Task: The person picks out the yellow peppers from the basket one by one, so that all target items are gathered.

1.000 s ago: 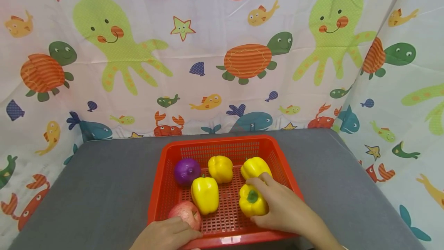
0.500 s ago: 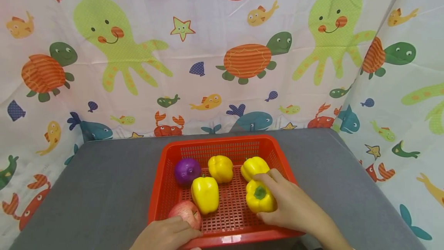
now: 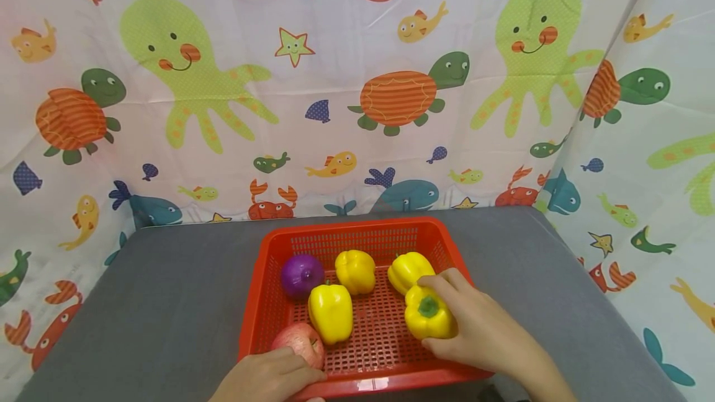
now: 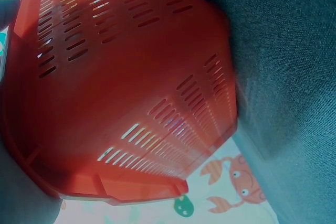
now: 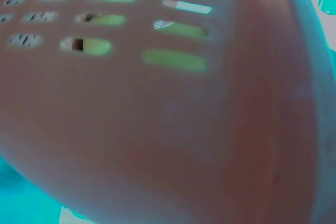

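A red plastic basket with slotted walls stands on the grey table. My right hand grips a yellow bell pepper by its right side, near the basket's front right corner; its green stem faces me. Behind it lies another yellow bell pepper. At the front left corner my left hand holds the basket's rim, fingers over the edge and thumb tip below. Right by those fingers is a red apple. In both wrist views the basket's wall fills most of the picture.
Further left in the basket are two more yellow bell peppers, one in front and one behind, beside a purple onion-like vegetable. A curtain printed with sea animals hangs behind the grey table and along its sides.
My right hand has shifted the gripped bell pepper to the right and slightly back, toward the basket's right wall. The left hand keeps its place on the rim.
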